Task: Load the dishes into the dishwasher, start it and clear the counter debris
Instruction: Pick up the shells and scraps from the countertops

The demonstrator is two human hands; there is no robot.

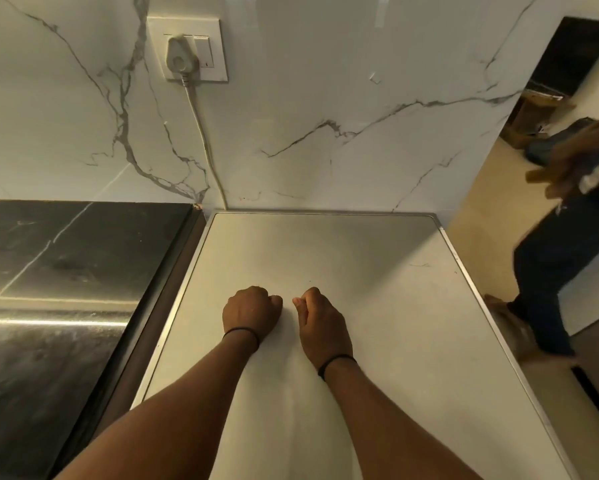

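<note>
Both hands are down on the white top (377, 271), the flat metal-edged surface that looks like the dishwasher's lid, side by side and close together near its middle. The left hand (250, 312) is balled into a fist, knuckles facing the wall, nothing in it as far as I can see. The right hand (320, 320) is curled too, thumb tucked against the forefinger like a pinch. Can't tell if there's a crumb or anything in there, it's too small to make out. Each wrist has a thin black band on it.

No dishes anywhere in sight. The top itself has a few tiny dark specks and a thin hair-like mark (420, 264) over toward its right edge, well apart from the hands.

Left of the top there's a dark marble counter (66, 258) with a bright strip of light reflected across it. Behind everything is a white veined wall (325, 98) with a socket (187, 48), and a white plug (180, 55) in it with its cord running down to the gap at the back corner of the top. Off to the right another person (561, 271) in dark trousers is standing on the floor, pretty blurry.
</note>
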